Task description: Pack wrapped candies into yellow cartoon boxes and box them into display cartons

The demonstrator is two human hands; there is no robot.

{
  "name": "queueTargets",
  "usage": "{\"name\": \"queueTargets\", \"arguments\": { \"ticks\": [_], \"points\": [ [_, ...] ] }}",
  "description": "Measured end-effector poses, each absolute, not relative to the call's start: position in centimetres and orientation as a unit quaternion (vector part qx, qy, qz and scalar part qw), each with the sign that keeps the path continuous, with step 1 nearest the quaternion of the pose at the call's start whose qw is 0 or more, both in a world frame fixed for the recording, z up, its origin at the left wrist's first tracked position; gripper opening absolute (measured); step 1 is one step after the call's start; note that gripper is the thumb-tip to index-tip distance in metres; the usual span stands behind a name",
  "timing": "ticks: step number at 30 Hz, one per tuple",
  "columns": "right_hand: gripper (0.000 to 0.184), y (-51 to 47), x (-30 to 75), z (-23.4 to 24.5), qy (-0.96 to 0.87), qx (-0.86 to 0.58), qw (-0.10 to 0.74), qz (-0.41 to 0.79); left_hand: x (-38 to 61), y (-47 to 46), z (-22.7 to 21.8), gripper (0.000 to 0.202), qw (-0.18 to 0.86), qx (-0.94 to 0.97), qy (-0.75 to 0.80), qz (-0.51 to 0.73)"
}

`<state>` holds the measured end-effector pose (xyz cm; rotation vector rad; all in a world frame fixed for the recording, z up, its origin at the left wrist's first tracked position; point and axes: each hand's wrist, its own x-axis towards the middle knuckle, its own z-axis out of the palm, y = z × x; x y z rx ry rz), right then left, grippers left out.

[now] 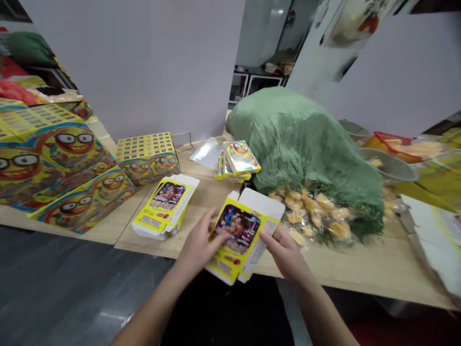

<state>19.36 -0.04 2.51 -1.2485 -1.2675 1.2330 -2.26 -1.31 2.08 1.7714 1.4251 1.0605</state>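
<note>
Both of my hands hold one flat, unfolded yellow carton over the front edge of the wooden table. My left hand grips its left side with the thumb on the printed picture. My right hand pinches its right edge. To the left lies a stack of the same flat cartons. Behind the carton a small pile of folded yellow boxes rests on the table.
A big green mesh sack spills small wrapped yellow sweets on the right. Large yellow display boxes with smiling faces fill the left, and another stands further back. Bowls and trays sit far right.
</note>
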Motion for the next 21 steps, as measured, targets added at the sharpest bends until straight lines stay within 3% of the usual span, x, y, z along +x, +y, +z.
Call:
{"name": "queueTargets", "arguments": {
  "ticks": [3,5,6,8,10,14,16,18,21],
  "points": [
    [0.043,0.6,20.1,3.9,-0.584,-0.58,0.548,0.151,-2.8,-0.2,3.1,0.03,0.455,0.666,0.478,0.347],
    [0.038,0.7,20.0,4.9,-0.649,-0.563,0.512,-0.007,-2.5,-0.6,3.9,0.026,0.441,0.685,0.473,0.336],
    [0.033,0.7,19.8,5.4,-0.697,-0.546,0.464,-0.018,-2.4,-1.0,4.3,0.026,0.426,0.698,0.471,0.33],
    [0.029,0.7,19.3,6.6,-0.776,-0.513,0.363,0.05,-2.2,-1.7,4.6,0.024,0.417,0.716,0.458,0.322],
    [0.03,0.5,18.8,7.8,-0.806,-0.478,0.323,0.135,-2.4,-1.8,4.4,0.028,0.466,0.709,0.413,0.33],
    [0.03,-0.8,18.1,9.0,-0.834,-0.369,0.357,0.205,-2.8,-1.0,3.0,0.099,0.675,0.629,0.217,0.32],
    [0.027,-1.6,17.9,8.6,-0.816,-0.364,0.405,0.192,-2.4,-0.8,2.7,0.115,0.725,0.583,0.178,0.319],
    [0.033,-2.3,17.6,7.3,-0.738,-0.421,0.488,0.198,-1.7,-0.9,2.7,0.103,0.744,0.536,0.199,0.345],
    [0.049,-3.1,16.9,4.9,-0.568,-0.502,0.567,0.322,-0.3,-1.4,3.0,0.072,0.732,0.483,0.287,0.387]
  ]
}}
